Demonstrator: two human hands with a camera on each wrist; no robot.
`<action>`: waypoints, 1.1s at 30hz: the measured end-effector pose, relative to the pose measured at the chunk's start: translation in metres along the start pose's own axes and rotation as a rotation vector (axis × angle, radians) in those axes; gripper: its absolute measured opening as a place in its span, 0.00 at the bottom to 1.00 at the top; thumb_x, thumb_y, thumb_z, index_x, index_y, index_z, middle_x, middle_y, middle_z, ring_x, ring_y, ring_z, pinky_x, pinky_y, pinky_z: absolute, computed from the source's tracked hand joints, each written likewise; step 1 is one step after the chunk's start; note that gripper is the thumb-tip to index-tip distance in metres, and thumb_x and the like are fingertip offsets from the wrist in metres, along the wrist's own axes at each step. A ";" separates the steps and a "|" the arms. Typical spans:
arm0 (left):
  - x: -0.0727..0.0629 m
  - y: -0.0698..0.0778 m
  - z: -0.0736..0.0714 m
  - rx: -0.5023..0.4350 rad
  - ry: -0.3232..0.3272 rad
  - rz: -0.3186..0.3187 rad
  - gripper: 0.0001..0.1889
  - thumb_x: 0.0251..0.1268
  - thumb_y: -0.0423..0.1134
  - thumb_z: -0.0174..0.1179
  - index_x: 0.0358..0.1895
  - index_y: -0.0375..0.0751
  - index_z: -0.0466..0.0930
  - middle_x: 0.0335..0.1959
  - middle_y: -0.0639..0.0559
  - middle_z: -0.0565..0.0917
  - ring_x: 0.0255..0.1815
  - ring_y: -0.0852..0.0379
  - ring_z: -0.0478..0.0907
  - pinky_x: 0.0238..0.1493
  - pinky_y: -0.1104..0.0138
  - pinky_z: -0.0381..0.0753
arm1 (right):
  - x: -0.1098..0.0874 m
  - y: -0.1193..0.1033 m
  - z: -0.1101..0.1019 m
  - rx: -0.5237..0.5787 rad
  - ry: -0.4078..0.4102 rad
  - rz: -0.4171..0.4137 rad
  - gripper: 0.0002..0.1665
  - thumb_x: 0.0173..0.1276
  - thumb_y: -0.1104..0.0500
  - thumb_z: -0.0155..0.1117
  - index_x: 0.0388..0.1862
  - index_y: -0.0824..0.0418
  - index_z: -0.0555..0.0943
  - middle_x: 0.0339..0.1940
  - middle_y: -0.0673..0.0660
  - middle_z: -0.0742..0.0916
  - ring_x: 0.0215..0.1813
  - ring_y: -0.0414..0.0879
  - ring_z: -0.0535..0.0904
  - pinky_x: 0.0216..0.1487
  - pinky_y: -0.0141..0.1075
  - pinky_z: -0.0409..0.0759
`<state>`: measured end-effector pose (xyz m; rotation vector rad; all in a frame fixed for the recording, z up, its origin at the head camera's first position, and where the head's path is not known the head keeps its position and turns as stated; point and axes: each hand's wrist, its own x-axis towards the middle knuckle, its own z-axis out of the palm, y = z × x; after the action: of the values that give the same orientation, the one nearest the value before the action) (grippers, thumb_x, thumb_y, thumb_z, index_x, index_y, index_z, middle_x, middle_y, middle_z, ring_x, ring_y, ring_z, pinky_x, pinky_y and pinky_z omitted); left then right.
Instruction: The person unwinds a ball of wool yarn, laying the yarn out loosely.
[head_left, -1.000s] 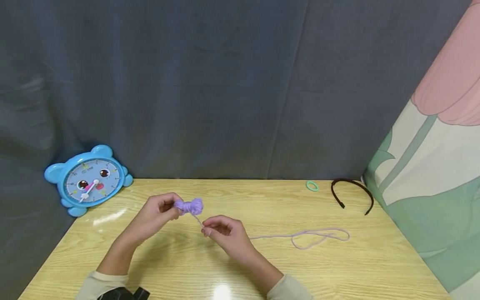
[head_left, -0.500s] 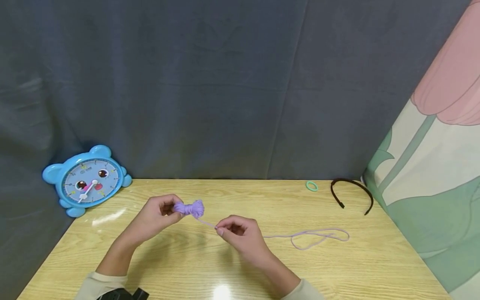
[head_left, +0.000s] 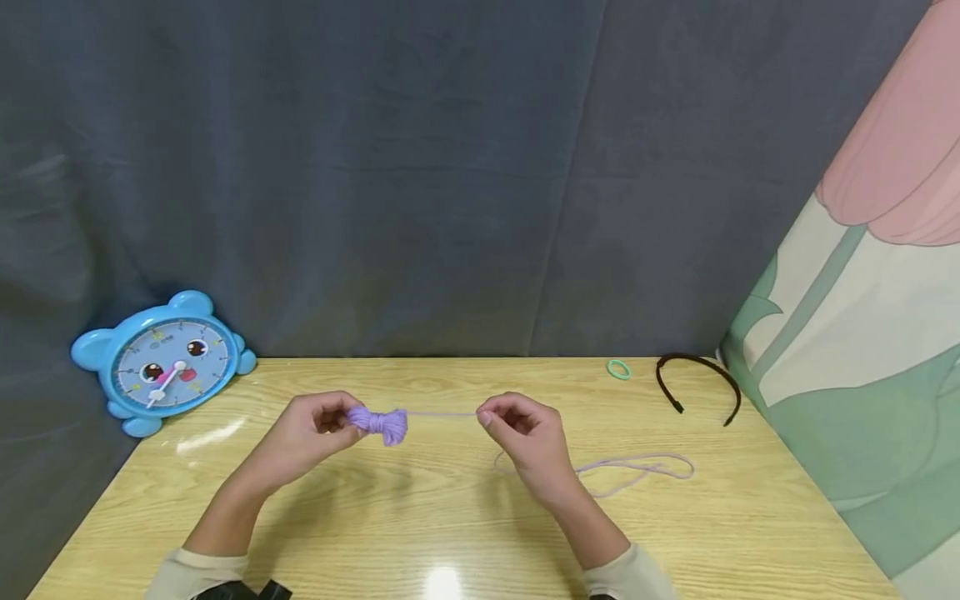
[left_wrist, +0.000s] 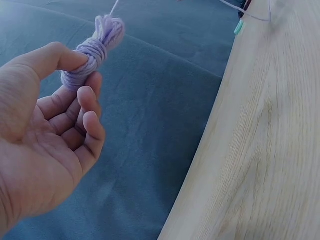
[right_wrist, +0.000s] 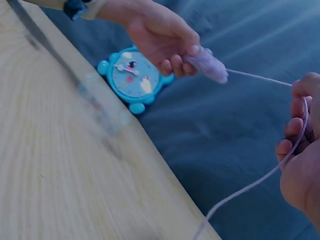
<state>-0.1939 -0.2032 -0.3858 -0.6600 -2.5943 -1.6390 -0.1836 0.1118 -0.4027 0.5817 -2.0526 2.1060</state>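
A small bundle of lilac yarn (head_left: pixel 384 423), wound tight round its middle like a bow, is pinched at its left end by my left hand (head_left: pixel 318 433). The left wrist view shows thumb and index finger on the bundle (left_wrist: pixel 90 57), the other fingers curled loosely below. From its far end a single strand (head_left: pixel 442 414) runs straight and taut to my right hand (head_left: pixel 528 442), which pinches it between thumb and index finger. Past those fingers the yarn tail (right_wrist: pixel 240 192) hangs down across the palm in the right wrist view. Both hands are raised over the table.
The loose yarn tail (head_left: pixel 671 458) lies looped on the wooden table (head_left: pixel 420 525) at right. Behind it are a green hair tie (head_left: pixel 618 369) and a black headband (head_left: pixel 701 358). A blue toy clock (head_left: pixel 168 367) leans at the back left, against a dark curtain (head_left: pixel 390 183).
My right hand has moved right and up, drawing the strand out from short and slack to long and taut. The left hand stays nearly in place with the bundle.
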 end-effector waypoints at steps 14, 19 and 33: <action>-0.001 0.001 -0.003 -0.030 0.017 0.006 0.03 0.69 0.30 0.65 0.41 0.33 0.83 0.30 0.54 0.79 0.30 0.64 0.74 0.29 0.69 0.77 | 0.009 0.000 -0.019 -0.037 0.125 0.014 0.10 0.71 0.67 0.68 0.42 0.76 0.83 0.33 0.41 0.87 0.33 0.34 0.76 0.35 0.26 0.76; -0.002 0.002 -0.004 -0.020 0.025 0.005 0.03 0.70 0.30 0.64 0.42 0.34 0.84 0.31 0.53 0.79 0.29 0.64 0.74 0.29 0.69 0.76 | 0.010 -0.002 -0.022 -0.040 0.123 0.010 0.10 0.71 0.67 0.68 0.42 0.77 0.83 0.33 0.41 0.87 0.33 0.34 0.76 0.35 0.26 0.76; -0.004 0.002 -0.011 0.011 0.058 -0.005 0.03 0.70 0.31 0.65 0.41 0.35 0.84 0.33 0.53 0.82 0.30 0.64 0.75 0.30 0.69 0.77 | 0.010 -0.007 -0.029 -0.056 0.140 0.008 0.10 0.71 0.68 0.67 0.42 0.77 0.83 0.32 0.41 0.87 0.33 0.34 0.75 0.35 0.26 0.76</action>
<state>-0.1923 -0.2131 -0.3797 -0.5967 -2.5654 -1.6189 -0.1947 0.1392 -0.3921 0.4060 -2.0326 2.0237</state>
